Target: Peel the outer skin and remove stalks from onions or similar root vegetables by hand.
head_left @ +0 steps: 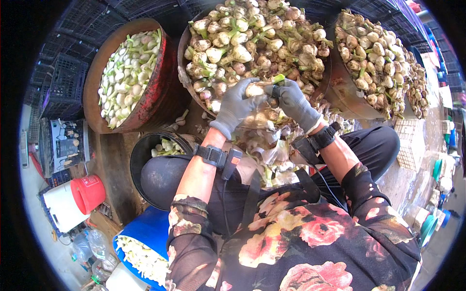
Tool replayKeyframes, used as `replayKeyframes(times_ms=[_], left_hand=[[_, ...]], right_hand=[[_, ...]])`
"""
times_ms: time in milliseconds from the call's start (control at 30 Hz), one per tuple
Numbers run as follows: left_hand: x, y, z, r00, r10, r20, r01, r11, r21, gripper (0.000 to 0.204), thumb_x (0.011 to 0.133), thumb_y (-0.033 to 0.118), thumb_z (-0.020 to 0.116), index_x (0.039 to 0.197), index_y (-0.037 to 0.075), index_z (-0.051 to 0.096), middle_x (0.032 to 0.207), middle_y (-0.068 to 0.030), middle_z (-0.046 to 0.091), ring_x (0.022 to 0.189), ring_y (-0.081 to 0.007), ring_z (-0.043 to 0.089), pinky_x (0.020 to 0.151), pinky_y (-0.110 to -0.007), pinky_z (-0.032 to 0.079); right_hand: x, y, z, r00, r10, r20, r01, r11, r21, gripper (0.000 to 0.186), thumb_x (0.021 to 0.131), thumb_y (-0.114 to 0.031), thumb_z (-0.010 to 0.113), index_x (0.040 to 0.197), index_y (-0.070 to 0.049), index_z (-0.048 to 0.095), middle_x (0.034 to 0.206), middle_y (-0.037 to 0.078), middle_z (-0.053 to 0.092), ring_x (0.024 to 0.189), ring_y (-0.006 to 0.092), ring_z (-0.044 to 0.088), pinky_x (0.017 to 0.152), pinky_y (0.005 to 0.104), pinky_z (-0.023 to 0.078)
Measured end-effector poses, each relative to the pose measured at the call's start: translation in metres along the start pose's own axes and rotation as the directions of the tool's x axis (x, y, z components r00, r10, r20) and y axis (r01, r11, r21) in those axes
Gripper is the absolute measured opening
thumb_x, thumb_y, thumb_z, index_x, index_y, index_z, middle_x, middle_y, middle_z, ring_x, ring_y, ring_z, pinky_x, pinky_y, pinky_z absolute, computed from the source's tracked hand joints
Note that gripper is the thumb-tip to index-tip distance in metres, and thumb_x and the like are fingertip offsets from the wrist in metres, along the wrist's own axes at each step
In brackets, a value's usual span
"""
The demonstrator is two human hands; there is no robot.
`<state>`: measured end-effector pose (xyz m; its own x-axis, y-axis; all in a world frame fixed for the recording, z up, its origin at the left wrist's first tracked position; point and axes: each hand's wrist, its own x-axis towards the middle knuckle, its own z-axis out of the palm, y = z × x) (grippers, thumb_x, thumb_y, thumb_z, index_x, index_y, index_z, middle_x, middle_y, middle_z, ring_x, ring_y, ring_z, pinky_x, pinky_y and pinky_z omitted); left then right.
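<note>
Both my hands wear grey gloves and meet in front of the large heap of garlic bulbs. My left hand is closed around a garlic bulb with a short green stem pointing right. Close against that stem, my right hand is closed on a small dark object, too hidden to name. Below my hands, loose papery garlic skins and stem pieces lie in my lap, between my legs.
At the left stands a rusty red drum of peeled white garlic. Another drum at the right holds unpeeled bulbs. By my left knee is a black bucket with some garlic; behind it sit a blue tub and a red bucket.
</note>
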<state>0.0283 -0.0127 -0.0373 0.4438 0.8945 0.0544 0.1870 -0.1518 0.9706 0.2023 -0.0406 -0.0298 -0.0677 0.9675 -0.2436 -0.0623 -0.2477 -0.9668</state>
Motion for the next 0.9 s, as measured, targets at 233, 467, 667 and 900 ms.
replayKeyframes(times_ms=[233, 467, 667, 900], left_hand=[[-0.003, 0.001, -0.006, 0.879, -0.428, 0.209, 0.435, 0.543, -0.719, 0.049, 0.082, 0.053, 0.051, 0.095, 0.007, 0.059, 0.076, -0.0035, 0.062, 0.057, -0.0097, 0.055, 0.048, -0.023, 0.045], [-0.003, 0.006, 0.0, 0.919, -0.394, -0.029, 0.34, 0.826, -0.45, 0.05, 0.085, 0.053, 0.046, 0.097, 0.006, 0.059, 0.073, -0.0024, 0.061, 0.051, -0.0083, 0.054, 0.042, -0.023, 0.043], [0.0, 0.003, -0.015, 0.815, -0.555, -0.167, 0.542, 0.832, -0.118, 0.055, 0.088, 0.053, 0.04, 0.091, 0.003, 0.063, 0.065, -0.0055, 0.061, 0.057, -0.0115, 0.057, 0.049, -0.025, 0.044], [0.001, -0.008, -0.007, 0.959, -0.18, -0.219, 0.129, 0.965, -0.229, 0.032, 0.085, 0.033, 0.056, 0.09, 0.002, 0.062, 0.075, -0.0036, 0.062, 0.066, -0.0111, 0.056, 0.059, -0.026, 0.045]], right_hand=[[0.0, 0.014, 0.004, 0.995, -0.004, -0.102, -0.022, 0.969, -0.248, 0.015, 0.077, 0.001, 0.06, 0.092, -0.001, 0.059, 0.081, 0.0, 0.063, 0.071, 0.0071, 0.056, 0.065, 0.0221, 0.045], [-0.004, 0.013, 0.002, 0.975, -0.22, -0.014, 0.216, 0.966, -0.145, 0.016, 0.074, -0.001, 0.061, 0.09, -0.003, 0.063, 0.086, 0.007, 0.065, 0.076, 0.0148, 0.059, 0.07, 0.0262, 0.046], [-0.014, 0.009, -0.007, 0.825, -0.522, 0.217, 0.544, 0.629, -0.556, 0.017, 0.076, 0.002, 0.054, 0.091, -0.001, 0.062, 0.085, 0.013, 0.063, 0.075, 0.0206, 0.06, 0.067, 0.0284, 0.046], [-0.015, 0.008, 0.002, 0.873, -0.479, 0.096, 0.487, 0.843, -0.229, 0.012, 0.077, 0.002, 0.054, 0.085, -0.002, 0.062, 0.081, 0.011, 0.063, 0.073, 0.018, 0.059, 0.066, 0.0258, 0.046]])
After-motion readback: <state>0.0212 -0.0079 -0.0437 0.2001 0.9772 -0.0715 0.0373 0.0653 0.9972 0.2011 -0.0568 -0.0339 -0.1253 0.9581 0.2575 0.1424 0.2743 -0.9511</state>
